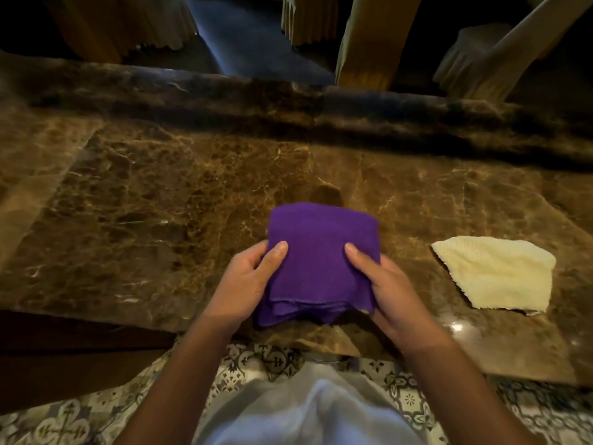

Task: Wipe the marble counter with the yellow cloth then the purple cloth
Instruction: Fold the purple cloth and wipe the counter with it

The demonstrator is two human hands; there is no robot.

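Both hands grip folded purple cloth [322, 261] over near edge of marble counter [144, 203]: left hand [247, 281] on its left side, right hand [385, 284] on its right, thumbs on top. Yellow cloth [500, 273] lies flat on counter, right, apart from hands

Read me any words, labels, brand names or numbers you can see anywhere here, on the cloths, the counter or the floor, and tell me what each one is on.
None: no readable text in this view.
Purple cloth, held by the left hand and right hand: plain, no tag showing.
Yellow cloth: plain, no label.
Counter: only marble veins.
Floor tiles: ornamental patterns, not letters.
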